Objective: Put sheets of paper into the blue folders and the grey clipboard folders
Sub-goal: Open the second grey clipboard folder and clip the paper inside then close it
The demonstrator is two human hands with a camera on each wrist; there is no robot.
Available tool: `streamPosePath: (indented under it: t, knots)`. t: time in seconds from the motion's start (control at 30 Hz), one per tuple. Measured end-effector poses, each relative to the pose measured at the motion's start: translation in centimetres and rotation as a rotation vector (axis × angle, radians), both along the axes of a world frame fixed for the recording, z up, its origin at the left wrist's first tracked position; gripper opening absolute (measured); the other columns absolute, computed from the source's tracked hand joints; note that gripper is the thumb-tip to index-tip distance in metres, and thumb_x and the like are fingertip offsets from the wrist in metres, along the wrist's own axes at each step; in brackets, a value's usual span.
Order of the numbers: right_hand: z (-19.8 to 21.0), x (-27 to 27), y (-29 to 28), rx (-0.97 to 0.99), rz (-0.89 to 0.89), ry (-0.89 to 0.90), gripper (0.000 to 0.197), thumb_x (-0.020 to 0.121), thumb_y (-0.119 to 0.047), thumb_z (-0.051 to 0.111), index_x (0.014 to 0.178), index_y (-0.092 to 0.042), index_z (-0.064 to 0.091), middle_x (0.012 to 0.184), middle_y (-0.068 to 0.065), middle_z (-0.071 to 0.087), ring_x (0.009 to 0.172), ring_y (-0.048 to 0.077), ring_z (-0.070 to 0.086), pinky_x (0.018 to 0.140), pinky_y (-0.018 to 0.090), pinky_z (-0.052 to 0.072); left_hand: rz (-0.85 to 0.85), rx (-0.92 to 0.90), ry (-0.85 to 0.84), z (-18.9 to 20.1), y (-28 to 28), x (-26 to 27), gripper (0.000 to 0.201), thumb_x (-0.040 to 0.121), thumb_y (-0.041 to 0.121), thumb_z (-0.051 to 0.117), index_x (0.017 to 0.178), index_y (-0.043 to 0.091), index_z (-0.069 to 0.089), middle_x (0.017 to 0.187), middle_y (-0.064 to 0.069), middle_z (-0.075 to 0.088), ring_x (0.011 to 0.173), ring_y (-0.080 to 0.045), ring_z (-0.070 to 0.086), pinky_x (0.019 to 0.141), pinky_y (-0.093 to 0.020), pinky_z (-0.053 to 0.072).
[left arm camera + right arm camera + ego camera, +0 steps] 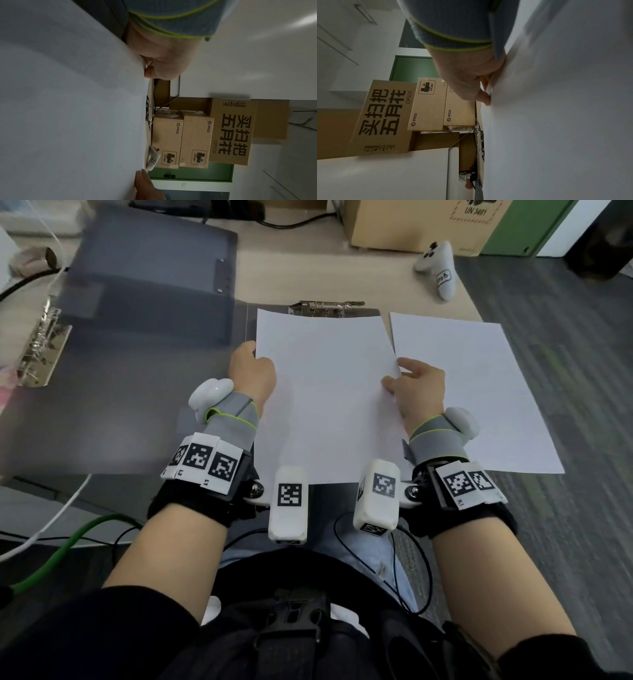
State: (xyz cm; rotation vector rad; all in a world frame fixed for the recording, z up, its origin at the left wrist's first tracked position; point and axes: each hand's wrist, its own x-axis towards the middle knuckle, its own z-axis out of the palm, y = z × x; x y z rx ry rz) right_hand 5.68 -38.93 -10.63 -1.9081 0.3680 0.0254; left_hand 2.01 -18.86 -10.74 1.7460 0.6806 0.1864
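Item: white sheet of paper (325, 392), held over the open grey clipboard folder (137, 344) at the table's near edge, its top edge just below the metal clip (325, 305). Left hand (251, 371) pinches the sheet's left edge, fingers clamped on it; right hand (418, 392) pinches the right edge likewise. Paper stack (479, 392) at the right edge. White controller (436, 266) near the far right corner, cardboard box (411, 224) behind.
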Motion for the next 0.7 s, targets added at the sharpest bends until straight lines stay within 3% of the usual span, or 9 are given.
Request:
streamPosePath:
  t: [0.13, 0.27, 0.5, 0.63, 0.7]
  knots:
    - [0.5, 0.9, 0.1, -0.043, 0.011, 0.0, 0.044, 0.079, -0.006, 0.064, 0.121, -0.017, 0.063, 0.108, 0.006, 0.068, 0.102, 0.025, 0.065, 0.092, 0.032, 0.051, -0.031, 0.031, 0.011, 0.2, 0.4, 0.8, 0.027, 0.077, -0.005, 0.03, 0.059, 0.015, 0.035, 0.06, 0.0, 0.032, 0.061, -0.022, 0.026, 0.054, -0.025, 0.027]
    - [0.7, 1.6, 0.2, -0.106, 0.034, 0.018, 0.043, 0.081, -0.006, 0.063, 0.123, -0.016, 0.061, 0.117, 0.005, 0.065, 0.108, 0.023, 0.062, 0.09, 0.025, 0.048, -0.062, 0.17, 0.064, 0.4, 0.8, 1.3, 0.032, 0.077, -0.005, 0.033, 0.057, 0.016, 0.019, 0.061, 0.001, 0.019, 0.061, -0.019, 0.014, 0.052, -0.026, 0.013]
    - [0.3, 2.1, 0.4, -0.229, 0.074, 0.035, 0.042, 0.083, -0.008, 0.061, 0.124, -0.017, 0.06, 0.125, 0.005, 0.061, 0.109, 0.022, 0.059, 0.08, 0.019, 0.041, -0.164, 0.488, 0.243, 1.0, 1.3, 1.2, 0.037, 0.086, 0.002, 0.039, 0.056, 0.012, 0.018, 0.058, -0.004, 0.02, 0.051, -0.019, 0.016, 0.048, -0.03, 0.011]
    - [0.3, 2.5, 0.4, -0.32, 0.12, 0.051, 0.04, 0.084, -0.009, 0.059, 0.124, -0.016, 0.059, 0.125, 0.005, 0.06, 0.1, 0.019, 0.056, 0.076, 0.018, 0.037, -0.229, 0.596, 0.321, 1.7, 1.4, 1.3, 0.038, 0.088, 0.004, 0.04, 0.056, 0.01, 0.022, 0.057, -0.005, 0.025, 0.05, -0.019, 0.021, 0.046, -0.029, 0.014]
    - [0.3, 2.7, 0.6, -0.367, 0.14, 0.055, 0.039, 0.085, -0.01, 0.058, 0.124, -0.015, 0.058, 0.125, 0.006, 0.06, 0.104, 0.022, 0.057, 0.077, 0.019, 0.038, -0.241, 0.628, 0.341, 1.9, 1.6, 1.5, 0.039, 0.088, 0.003, 0.042, 0.055, 0.011, 0.022, 0.057, -0.005, 0.025, 0.051, -0.02, 0.023, 0.046, -0.027, 0.015]
